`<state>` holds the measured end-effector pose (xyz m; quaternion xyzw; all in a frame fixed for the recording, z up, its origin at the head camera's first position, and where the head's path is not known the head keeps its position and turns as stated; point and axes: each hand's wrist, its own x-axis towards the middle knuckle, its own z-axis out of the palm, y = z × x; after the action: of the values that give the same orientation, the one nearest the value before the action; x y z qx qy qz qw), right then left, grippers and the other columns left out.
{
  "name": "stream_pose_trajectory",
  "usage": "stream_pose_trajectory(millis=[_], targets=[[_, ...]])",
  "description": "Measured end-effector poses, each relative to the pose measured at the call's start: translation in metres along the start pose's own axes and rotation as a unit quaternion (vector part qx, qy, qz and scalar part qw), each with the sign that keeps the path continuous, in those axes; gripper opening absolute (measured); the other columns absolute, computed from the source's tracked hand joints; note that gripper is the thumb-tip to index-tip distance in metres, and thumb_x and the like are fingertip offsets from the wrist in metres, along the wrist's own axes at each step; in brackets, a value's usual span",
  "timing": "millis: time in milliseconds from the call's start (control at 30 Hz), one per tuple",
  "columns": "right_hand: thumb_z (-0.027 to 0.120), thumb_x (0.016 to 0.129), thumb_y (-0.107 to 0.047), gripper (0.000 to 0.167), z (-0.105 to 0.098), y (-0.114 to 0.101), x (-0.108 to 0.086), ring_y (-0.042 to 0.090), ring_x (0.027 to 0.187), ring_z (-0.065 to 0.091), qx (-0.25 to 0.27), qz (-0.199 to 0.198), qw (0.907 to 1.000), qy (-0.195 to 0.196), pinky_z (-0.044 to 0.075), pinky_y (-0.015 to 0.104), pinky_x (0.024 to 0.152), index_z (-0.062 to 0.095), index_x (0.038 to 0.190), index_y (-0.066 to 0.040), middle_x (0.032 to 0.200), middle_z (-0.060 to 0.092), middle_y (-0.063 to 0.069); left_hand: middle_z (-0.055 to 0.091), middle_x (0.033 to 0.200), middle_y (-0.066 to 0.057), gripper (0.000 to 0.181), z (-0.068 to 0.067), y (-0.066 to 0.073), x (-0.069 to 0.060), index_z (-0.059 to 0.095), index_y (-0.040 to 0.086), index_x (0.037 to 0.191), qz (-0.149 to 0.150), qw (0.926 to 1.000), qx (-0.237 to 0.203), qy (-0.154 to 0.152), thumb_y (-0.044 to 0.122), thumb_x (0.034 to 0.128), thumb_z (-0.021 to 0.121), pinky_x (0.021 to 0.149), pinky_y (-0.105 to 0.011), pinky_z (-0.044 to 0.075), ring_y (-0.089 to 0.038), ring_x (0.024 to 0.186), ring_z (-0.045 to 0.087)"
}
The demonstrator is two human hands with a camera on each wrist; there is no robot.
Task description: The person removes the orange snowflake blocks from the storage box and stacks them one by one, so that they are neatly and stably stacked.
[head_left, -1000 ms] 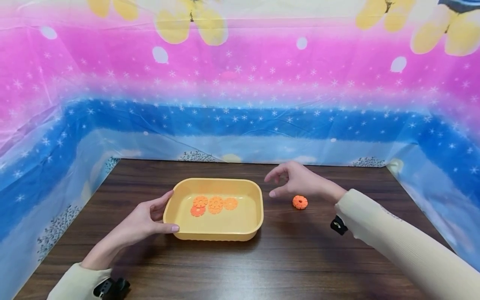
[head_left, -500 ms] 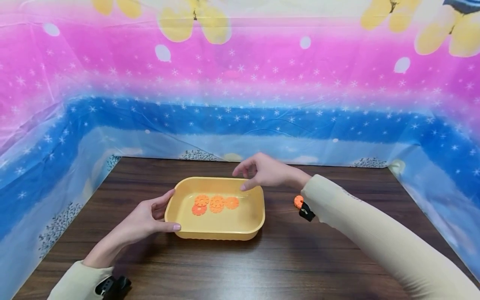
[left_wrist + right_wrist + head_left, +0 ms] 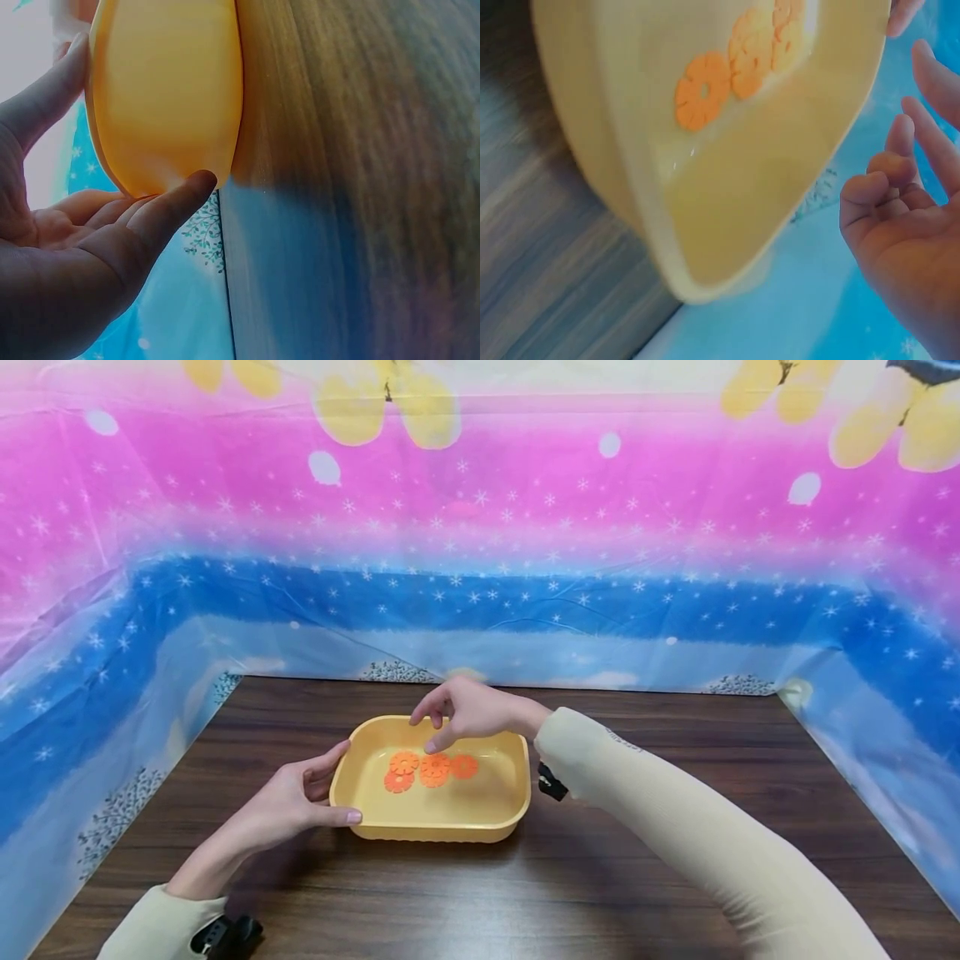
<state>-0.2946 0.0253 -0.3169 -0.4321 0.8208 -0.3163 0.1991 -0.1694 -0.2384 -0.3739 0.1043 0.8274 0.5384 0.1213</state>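
Observation:
The yellow tray (image 3: 480,803) is gripped at its left end by my left hand (image 3: 288,802), thumb on the near left corner and fingers along the side. The left wrist view shows this hand (image 3: 90,247) against the tray (image 3: 165,82). Several orange notched discs (image 3: 464,767) lie inside, some overlapping. My right hand (image 3: 476,708) hangs over the tray's far side above the discs, thumb and index finger apart, holding nothing. In the right wrist view some fingers of that hand (image 3: 911,232) are loosely bent, beside the tray (image 3: 742,172) and discs (image 3: 703,90).
Brown wood-grain table (image 3: 420,902) under the tray. A patterned pink and blue cloth (image 3: 480,602) stands behind and at both sides. The right sleeve (image 3: 675,793) stretches across the table's right part and covers some of it.
My right hand has moved left from beside the tray to above it. The single orange disc on the table at right is now hidden behind the right sleeve. My left hand keeps its grip.

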Motion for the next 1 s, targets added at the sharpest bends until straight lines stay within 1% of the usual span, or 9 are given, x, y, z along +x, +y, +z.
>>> stream_pose_trajectory(millis=[100,233,333,467,567,633,833,1000], targets=[[0.079,0.075,-0.021,0.037,0.005,0.0,0.007,0.021,0.069,0.049,0.006,0.008,0.9999,-0.011,0.039,0.022,0.058,0.067,0.109,-0.017,0.078,0.055,0.005,0.021,0.149,-0.016,0.1,0.0,0.0,0.001,0.019,0.008,0.148,0.001,1.0,0.002,-0.001,0.023,0.0714,0.081,0.085,-0.034,0.048,-0.034,0.124,0.04],[0.079,0.075,-0.02,0.037,0.011,0.002,0.015,0.018,0.065,0.048,0.014,0.01,0.9995,-0.025,0.04,0.022,0.058,0.067,0.11,-0.016,0.072,0.053,0.006,0.021,0.149,-0.015,0.099,-0.001,-0.001,0.001,0.019,0.008,0.148,0.0,1.0,0.002,-0.002,0.023,0.0717,0.081,0.086,-0.034,0.048,-0.033,0.125,0.039],[0.079,0.075,-0.019,0.037,0.016,0.003,0.019,0.014,0.058,0.043,0.016,0.009,0.9993,-0.033,0.039,0.021,0.056,0.067,0.11,-0.014,0.066,0.049,0.005,0.02,0.15,-0.016,0.099,0.0,-0.002,0.001,0.019,0.007,0.148,-0.001,1.0,0.0,-0.004,0.023,0.0722,0.081,0.087,-0.034,0.047,-0.032,0.126,0.038],[0.078,0.076,-0.016,0.036,0.02,0.002,0.021,0.013,0.051,0.034,0.029,0.012,0.9985,-0.045,0.035,0.02,0.055,0.067,0.11,-0.012,0.058,0.039,0.003,0.02,0.15,-0.016,0.098,0.0,-0.003,0.001,0.018,0.007,0.148,0.0,1.0,-0.006,-0.007,0.022,0.0727,0.08,0.086,-0.033,0.048,-0.032,0.126,0.038],[0.077,0.076,-0.015,0.035,0.022,0.002,0.024,0.013,0.048,0.026,0.037,0.015,0.9978,-0.054,0.032,0.02,0.053,0.067,0.11,-0.013,0.053,0.03,0.001,0.02,0.15,-0.016,0.097,0.0,-0.003,0.002,0.019,0.007,0.148,0.006,0.9999,-0.01,-0.008,0.02,0.0731,0.08,0.086,-0.033,0.048,-0.033,0.126,0.037],[0.078,0.076,-0.015,0.036,0.025,0.003,0.028,0.013,0.047,0.024,0.041,0.016,0.9973,-0.059,0.033,0.02,0.053,0.067,0.111,-0.011,0.051,0.028,0.0,0.019,0.15,-0.016,0.097,0.0,-0.004,0.002,0.018,0.007,0.148,0.01,0.9998,-0.013,-0.012,0.019,0.0736,0.079,0.086,-0.032,0.048,-0.033,0.125,0.037],[0.077,0.076,-0.013,0.04,0.032,0.007,0.035,0.013,0.046,0.025,0.038,0.024,0.9963,-0.074,0.034,0.02,0.054,0.066,0.113,-0.008,0.051,0.027,0.001,0.016,0.151,-0.016,0.096,-0.001,-0.003,0.002,0.016,0.005,0.148,0.018,0.9993,-0.028,-0.02,0.014,0.0745,0.078,0.087,-0.033,0.047,-0.034,0.125,0.037],[0.078,0.075,-0.011,0.04,0.036,0.009,0.039,0.013,0.046,0.026,0.03,0.036,0.9956,-0.082,0.034,0.02,0.053,0.067,0.113,-0.009,0.052,0.028,0.001,0.016,0.151,-0.016,0.097,-0.001,-0.003,0.001,0.017,0.005,0.148,0.013,0.9995,-0.022,-0.018,0.015,0.0742,0.079,0.086,-0.032,0.048,-0.034,0.125,0.037]])
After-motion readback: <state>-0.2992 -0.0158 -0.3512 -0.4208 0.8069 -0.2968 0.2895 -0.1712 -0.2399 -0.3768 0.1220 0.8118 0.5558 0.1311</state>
